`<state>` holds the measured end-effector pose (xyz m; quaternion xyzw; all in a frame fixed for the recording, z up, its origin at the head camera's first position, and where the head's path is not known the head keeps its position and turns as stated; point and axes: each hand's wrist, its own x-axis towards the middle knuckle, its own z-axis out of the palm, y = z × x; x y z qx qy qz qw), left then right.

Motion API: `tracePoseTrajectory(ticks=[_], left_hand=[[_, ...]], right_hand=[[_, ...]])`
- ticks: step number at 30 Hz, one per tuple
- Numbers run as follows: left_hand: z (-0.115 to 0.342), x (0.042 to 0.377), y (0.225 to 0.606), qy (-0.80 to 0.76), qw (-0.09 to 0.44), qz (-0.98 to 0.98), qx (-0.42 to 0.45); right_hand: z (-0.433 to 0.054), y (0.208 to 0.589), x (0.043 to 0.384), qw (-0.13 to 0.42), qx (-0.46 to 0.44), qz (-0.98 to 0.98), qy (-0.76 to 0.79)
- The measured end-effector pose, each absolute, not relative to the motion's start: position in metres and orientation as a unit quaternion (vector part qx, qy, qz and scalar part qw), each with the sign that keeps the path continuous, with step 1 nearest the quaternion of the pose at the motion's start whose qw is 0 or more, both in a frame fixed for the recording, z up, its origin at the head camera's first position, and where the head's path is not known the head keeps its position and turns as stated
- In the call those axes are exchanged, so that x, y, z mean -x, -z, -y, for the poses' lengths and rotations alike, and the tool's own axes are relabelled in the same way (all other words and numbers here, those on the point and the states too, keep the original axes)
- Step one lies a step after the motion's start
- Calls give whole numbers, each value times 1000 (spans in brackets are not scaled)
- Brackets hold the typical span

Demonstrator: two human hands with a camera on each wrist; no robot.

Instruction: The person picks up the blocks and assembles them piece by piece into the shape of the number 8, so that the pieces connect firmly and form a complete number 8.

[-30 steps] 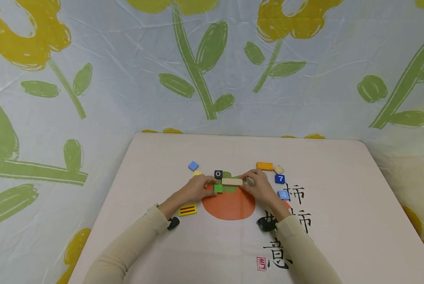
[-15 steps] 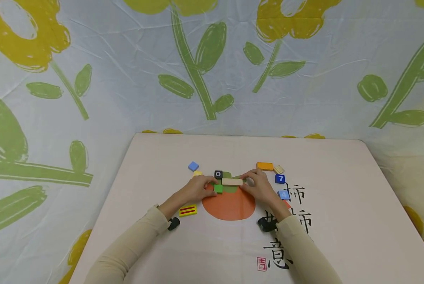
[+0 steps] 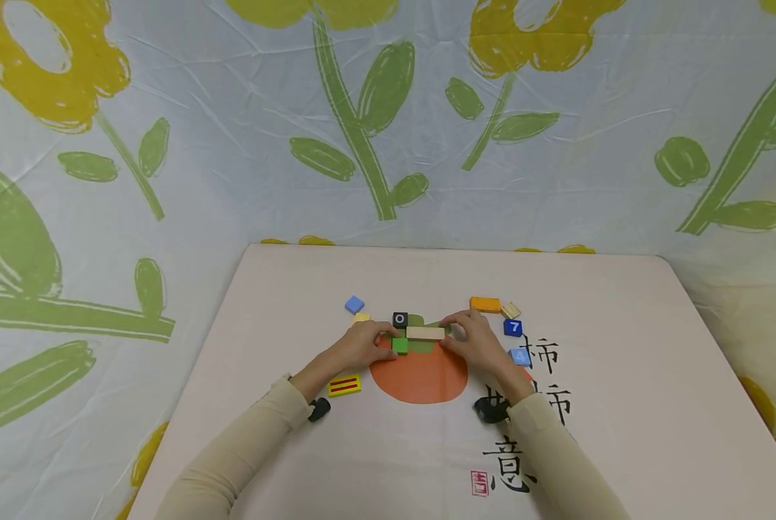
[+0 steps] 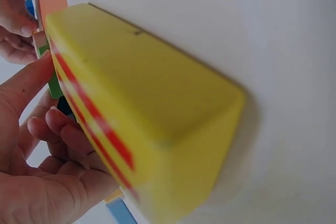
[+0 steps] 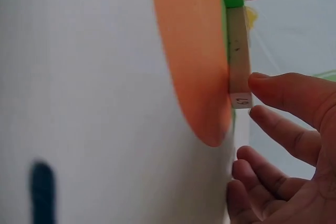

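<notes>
My left hand [image 3: 362, 345] pinches a small green block [image 3: 400, 346] between thumb and index finger at the middle of the table. Directly behind the green block sits a black block [image 3: 400, 318] with a white ring on it. A long beige wooden block [image 3: 425, 333] lies crosswise at the green block's right. At its right end, the thumb and index finger of my right hand [image 3: 473, 341] hold it. The right wrist view shows small writing on the end of the beige block [image 5: 240, 61]; the other fingers hang loosely beneath.
A yellow block with red stripes [image 3: 344, 385] lies near the left wrist. Orange [image 3: 485, 305], dark blue "7" [image 3: 512, 328] and light blue "4" [image 3: 520, 357] blocks lie on the right. A blue block [image 3: 354, 305] sits back left, on the persimmon-printed tablecloth [image 3: 420, 383].
</notes>
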<state>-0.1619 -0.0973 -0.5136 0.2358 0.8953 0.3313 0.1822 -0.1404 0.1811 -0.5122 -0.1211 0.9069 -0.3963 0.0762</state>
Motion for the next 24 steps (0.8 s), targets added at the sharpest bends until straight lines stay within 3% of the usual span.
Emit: tracePoseTrajectory(ticks=[24], left_hand=[[97,163,515,-337,194,-894,-223]], right_hand=[[-215,462,106,-60,136,-904,402]])
